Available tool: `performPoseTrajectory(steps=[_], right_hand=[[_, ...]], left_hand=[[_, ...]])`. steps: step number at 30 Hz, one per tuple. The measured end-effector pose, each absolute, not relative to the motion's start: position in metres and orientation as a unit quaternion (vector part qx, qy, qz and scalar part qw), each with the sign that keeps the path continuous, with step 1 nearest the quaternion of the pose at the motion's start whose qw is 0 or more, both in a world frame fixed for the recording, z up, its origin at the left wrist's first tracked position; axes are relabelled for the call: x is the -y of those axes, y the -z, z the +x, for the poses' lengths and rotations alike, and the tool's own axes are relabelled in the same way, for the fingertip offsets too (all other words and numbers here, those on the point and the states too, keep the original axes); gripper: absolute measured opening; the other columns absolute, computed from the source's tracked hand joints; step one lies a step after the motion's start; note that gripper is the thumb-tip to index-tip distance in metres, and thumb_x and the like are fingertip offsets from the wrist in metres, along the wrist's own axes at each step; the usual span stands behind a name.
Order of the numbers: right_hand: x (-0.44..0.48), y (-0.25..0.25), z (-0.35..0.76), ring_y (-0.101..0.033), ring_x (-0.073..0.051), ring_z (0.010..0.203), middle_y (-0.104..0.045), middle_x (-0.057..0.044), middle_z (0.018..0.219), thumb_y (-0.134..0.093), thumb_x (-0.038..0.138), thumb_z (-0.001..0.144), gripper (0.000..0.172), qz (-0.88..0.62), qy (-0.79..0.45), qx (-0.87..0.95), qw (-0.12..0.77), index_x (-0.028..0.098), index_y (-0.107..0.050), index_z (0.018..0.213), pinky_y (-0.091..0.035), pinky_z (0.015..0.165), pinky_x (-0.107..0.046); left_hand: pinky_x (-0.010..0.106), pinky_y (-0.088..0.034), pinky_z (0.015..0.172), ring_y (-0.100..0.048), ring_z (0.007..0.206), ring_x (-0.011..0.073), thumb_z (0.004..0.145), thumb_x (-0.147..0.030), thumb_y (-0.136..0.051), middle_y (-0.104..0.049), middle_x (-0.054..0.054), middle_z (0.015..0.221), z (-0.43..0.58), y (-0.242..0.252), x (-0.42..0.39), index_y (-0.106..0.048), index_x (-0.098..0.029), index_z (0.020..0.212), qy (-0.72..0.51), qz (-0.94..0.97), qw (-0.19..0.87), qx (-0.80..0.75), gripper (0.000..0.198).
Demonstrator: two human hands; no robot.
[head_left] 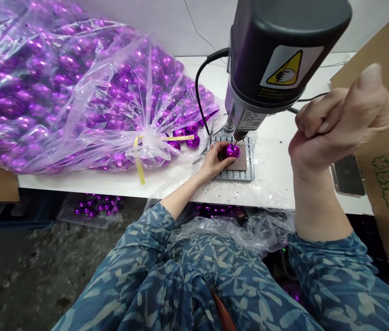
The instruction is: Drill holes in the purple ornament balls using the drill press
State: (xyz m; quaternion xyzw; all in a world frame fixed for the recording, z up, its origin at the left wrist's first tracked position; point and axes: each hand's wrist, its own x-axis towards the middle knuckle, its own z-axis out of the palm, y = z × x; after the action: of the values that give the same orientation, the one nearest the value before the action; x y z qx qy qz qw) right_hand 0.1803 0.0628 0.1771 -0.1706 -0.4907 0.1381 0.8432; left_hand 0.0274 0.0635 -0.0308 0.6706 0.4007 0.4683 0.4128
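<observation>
Beneath the drill press (284, 50), my left hand (214, 161) pinches a shiny purple faceted ball (233, 150) between thumb and fingers. The ball rests on a brown board (239, 161) laid over the grey slotted base (250, 172). The drill's chuck (240, 134) and thin bit come down right at the top of the ball. My right hand (342, 119) is raised to the right of the drill head, fingers curled in a fist around the drill press lever, which is mostly hidden by the hand.
A large clear bag (87, 101) of purple balls, tied with yellow ribbon, covers the table's left side. Some loose purple balls (192, 140) lie beside it. A phone (349, 174) and a cardboard box (387, 151) stand right. Below left is a bin (65, 214) with balls.
</observation>
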Motion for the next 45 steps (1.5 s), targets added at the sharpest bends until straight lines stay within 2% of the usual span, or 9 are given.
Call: performPoseTrajectory(steps=[6,11,19,24,29,35,39,42,45], right_hand=[[-0.058,-0.164,0.18,-0.012,-0.003,0.028,0.001,0.005,0.04,-0.078,0.046,0.086,0.088,-0.13,-0.113,0.496,0.851,0.017,0.001,0.061,-0.004,0.031,-0.026],[-0.064,-0.149,0.187,-0.012,-0.001,0.029,-0.001,0.007,0.042,-0.067,0.033,0.095,0.071,-0.08,-0.059,0.547,0.832,0.016,-0.004,0.066,-0.012,0.032,-0.019],[-0.07,-0.123,0.2,-0.012,0.001,0.031,-0.005,0.008,0.042,-0.066,0.027,0.091,0.062,-0.063,-0.018,0.575,0.816,0.014,-0.009,0.068,-0.014,0.037,-0.015],[-0.075,-0.116,0.204,-0.006,0.002,0.032,-0.004,0.01,0.041,-0.067,0.032,0.09,0.06,-0.053,-0.001,0.582,0.811,0.015,-0.014,0.068,-0.015,0.036,-0.016],[-0.068,-0.11,0.202,-0.016,-0.001,0.03,-0.017,0.008,0.036,-0.065,0.026,0.091,0.061,-0.046,0.004,0.615,0.787,0.013,-0.017,0.055,-0.02,0.034,-0.021],[-0.068,-0.154,0.191,-0.02,0.001,0.032,-0.017,0.007,0.042,-0.071,0.038,0.093,0.071,-0.102,-0.071,0.57,0.812,0.013,-0.015,0.056,-0.015,0.034,-0.018],[-0.089,-0.201,0.19,-0.028,-0.004,0.032,-0.022,0.006,0.041,-0.083,0.035,0.077,0.08,-0.183,-0.178,0.51,0.821,0.02,-0.007,0.058,-0.008,0.033,-0.025],[-0.103,-0.216,0.197,-0.03,-0.007,0.032,-0.024,0.005,0.042,-0.075,0.035,0.084,0.066,-0.277,-0.216,0.527,0.774,0.023,-0.018,0.053,-0.009,0.033,-0.03],[-0.11,-0.213,0.209,-0.034,-0.009,0.034,-0.026,0.004,0.043,-0.06,0.033,0.096,0.053,-0.326,-0.205,0.559,0.734,0.024,-0.024,0.058,-0.016,0.035,-0.03]], left_hand=[[0.057,-0.043,0.123,-0.069,0.127,0.0317,0.088,-0.051,-0.083,-0.073,0.011,0.132,0.026,0.029,-0.062,-0.06,-0.024,0.128,-0.461,0.677,0.417,-0.395,0.053],[0.058,-0.042,0.123,-0.067,0.13,0.0313,0.09,-0.049,-0.082,-0.072,0.011,0.135,0.025,0.029,-0.062,-0.06,-0.025,0.131,-0.455,0.677,0.425,-0.392,0.053],[0.057,-0.042,0.123,-0.069,0.126,0.0304,0.089,-0.051,-0.082,-0.073,0.01,0.132,0.025,0.029,-0.061,-0.06,-0.025,0.128,-0.459,0.675,0.421,-0.395,0.052],[0.054,-0.043,0.122,-0.07,0.125,0.0301,0.089,-0.055,-0.082,-0.073,0.01,0.131,0.026,0.03,-0.062,-0.061,-0.024,0.128,-0.467,0.672,0.422,-0.39,0.054],[0.054,-0.044,0.121,-0.069,0.126,0.0304,0.088,-0.055,-0.083,-0.073,0.01,0.131,0.025,0.03,-0.063,-0.061,-0.025,0.128,-0.466,0.671,0.426,-0.388,0.055],[0.052,-0.048,0.117,-0.069,0.125,0.0295,0.088,-0.055,-0.083,-0.073,0.011,0.13,0.026,0.028,-0.062,-0.06,-0.023,0.128,-0.472,0.665,0.435,-0.381,0.057],[0.047,-0.057,0.107,-0.07,0.119,0.0271,0.087,-0.057,-0.082,-0.072,0.011,0.126,0.027,0.023,-0.059,-0.061,-0.023,0.125,-0.488,0.656,0.419,-0.395,0.055],[0.048,-0.06,0.101,-0.07,0.114,0.0263,0.089,-0.06,-0.079,-0.071,0.01,0.121,0.021,0.018,-0.04,-0.063,-0.025,0.122,-0.516,0.667,0.338,-0.418,0.051],[0.048,-0.063,0.093,-0.071,0.107,0.0246,0.091,-0.061,-0.077,-0.072,0.007,0.113,0.007,0.021,0.002,-0.065,-0.028,0.124,-0.515,0.731,0.261,-0.363,0.049]])
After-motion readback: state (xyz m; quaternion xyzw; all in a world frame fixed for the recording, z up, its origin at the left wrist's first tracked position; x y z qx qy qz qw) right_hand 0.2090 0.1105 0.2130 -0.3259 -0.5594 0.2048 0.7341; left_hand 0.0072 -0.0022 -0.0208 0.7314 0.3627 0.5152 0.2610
